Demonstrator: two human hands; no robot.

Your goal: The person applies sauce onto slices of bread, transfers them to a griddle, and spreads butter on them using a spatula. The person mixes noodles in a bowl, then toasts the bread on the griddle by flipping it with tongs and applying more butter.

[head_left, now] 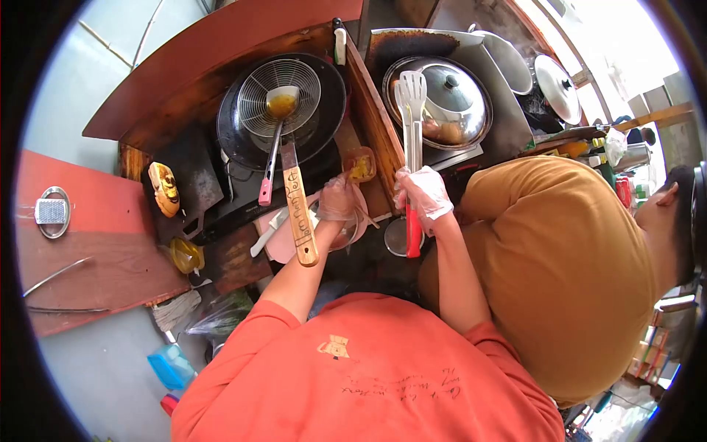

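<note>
My right hand (426, 191), in a clear plastic glove, is wrapped round metal tongs (414, 110) with red handles (413, 232); their slotted heads point away from me. My left hand (338, 199), also gloved, has its fingers drawn together at the edge of a small orange tub (360, 163) holding yellow food. What those fingers hold, if anything, is hidden. A wire skimmer (278, 85) with a long wooden handle (300, 221) rests across a black wok (335, 110). A ladle (270, 169) with a pink handle end lies in the skimmer, oily yellow liquid in its bowl.
A lidded steel pan (460, 103) stands beyond the wooden divider (379, 125). A white-handled knife (266, 234) lies on something pink below the wok. At left are a filled bread roll (163, 189) and a grater (52, 212). A person in a brown shirt (560, 272) is close on my right.
</note>
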